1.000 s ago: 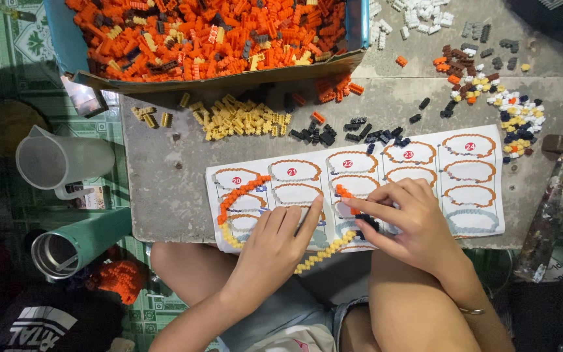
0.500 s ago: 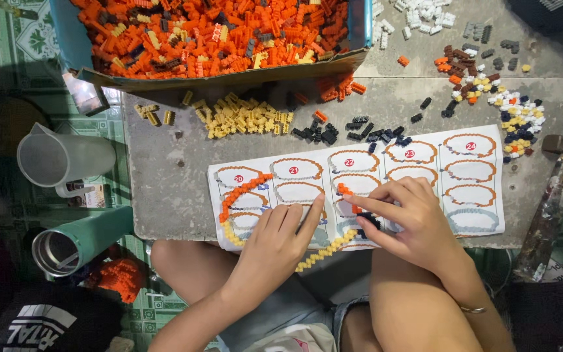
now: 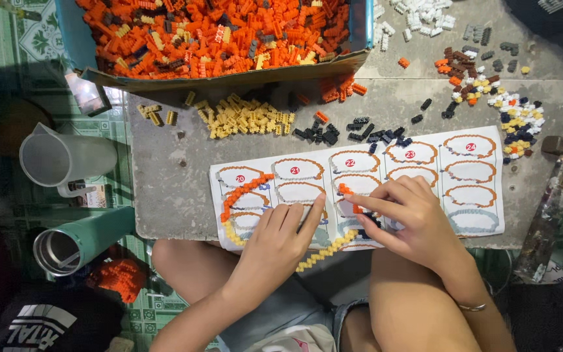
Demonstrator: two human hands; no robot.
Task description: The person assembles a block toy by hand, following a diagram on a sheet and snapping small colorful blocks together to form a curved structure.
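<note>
Both your hands rest on the instruction sheet: your left hand lies flat and open, your right hand pinches 1 orange brick.

A translucent plastic jug stood left of the grey stone table. Below it lay a green metal flask (open-mouthed). A blue cardboard tray held orange bricks.
</note>
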